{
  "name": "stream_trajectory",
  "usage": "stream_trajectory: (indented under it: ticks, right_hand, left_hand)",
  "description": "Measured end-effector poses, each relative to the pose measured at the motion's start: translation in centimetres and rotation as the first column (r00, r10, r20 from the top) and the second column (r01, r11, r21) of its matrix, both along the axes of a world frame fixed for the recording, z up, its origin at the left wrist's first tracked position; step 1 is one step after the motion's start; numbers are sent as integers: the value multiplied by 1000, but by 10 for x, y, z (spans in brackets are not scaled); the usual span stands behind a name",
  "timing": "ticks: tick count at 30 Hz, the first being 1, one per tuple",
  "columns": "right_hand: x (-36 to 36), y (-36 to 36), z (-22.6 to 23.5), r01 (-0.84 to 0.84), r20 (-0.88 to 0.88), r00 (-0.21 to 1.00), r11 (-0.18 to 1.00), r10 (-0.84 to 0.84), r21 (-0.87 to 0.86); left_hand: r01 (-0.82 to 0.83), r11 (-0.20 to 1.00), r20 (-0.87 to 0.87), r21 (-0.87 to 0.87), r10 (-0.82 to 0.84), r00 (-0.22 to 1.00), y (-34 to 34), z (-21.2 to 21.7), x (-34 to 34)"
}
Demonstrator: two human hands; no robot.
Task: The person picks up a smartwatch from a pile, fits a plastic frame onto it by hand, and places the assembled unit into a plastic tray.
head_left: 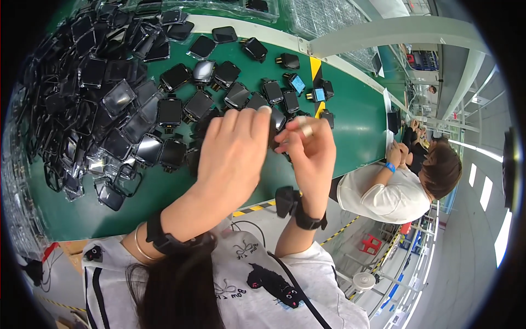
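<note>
Over the green worktable, my left hand (234, 147) is closed, its knuckles up and its fingers curled down over something dark that they mostly hide. Close on its right, my right hand (313, 151) has thumb and fingers pinched together beside a sliver of that dark thing; whatever lies in the pinch cannot be made out. Around the hands lie several small black square screen modules (170, 112), some with a gold-coloured tab at one edge. Two of them, a lit module (296, 83) and another lit module (319, 94), show blue screens beyond my right hand.
A large heap of black screen parts in clear plastic (118, 98) covers the table's left side. Yellow-and-black tape (316, 70) crosses the green surface (356, 140). Clear trays (323, 19) stand behind a white rail. A co-worker in a white shirt (392, 192) sits to the right.
</note>
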State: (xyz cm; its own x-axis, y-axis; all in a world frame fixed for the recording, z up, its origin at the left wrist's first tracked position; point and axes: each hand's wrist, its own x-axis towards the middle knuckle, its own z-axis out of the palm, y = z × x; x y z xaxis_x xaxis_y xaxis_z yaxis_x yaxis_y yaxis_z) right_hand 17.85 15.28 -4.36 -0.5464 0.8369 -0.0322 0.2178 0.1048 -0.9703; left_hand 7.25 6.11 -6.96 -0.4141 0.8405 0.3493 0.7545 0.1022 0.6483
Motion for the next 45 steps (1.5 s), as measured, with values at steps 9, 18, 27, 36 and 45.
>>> stream_trajectory:
  ticks: [9, 18, 27, 36, 45]
  right_hand:
    - [-14, 17, -13, -399, 496, 853, 813, 160, 425]
    - [-1, 8, -13, -391, 426, 892, 729, 150, 562]
    - [-16, 53, -8, -329, 423, 892, 869, 159, 368]
    - [-15, 53, -12, -461, 505, 836, 774, 215, 434]
    - [-20, 51, -12, -399, 490, 846, 858, 210, 323]
  left_hand:
    - [-52, 998, -48, -43, 50, 998, 21, -15, 17]
    - [9, 996, 22, -90, -7, 1000, 18, -11, 10]
    - [-101, 993, -162, -66, 90, 983, 44, -8, 9]
    - [-49, 997, -23, -61, 48, 999, 47, -13, 9]
    - [-60, 998, 31, -30, 61, 998, 46, -14, 3]
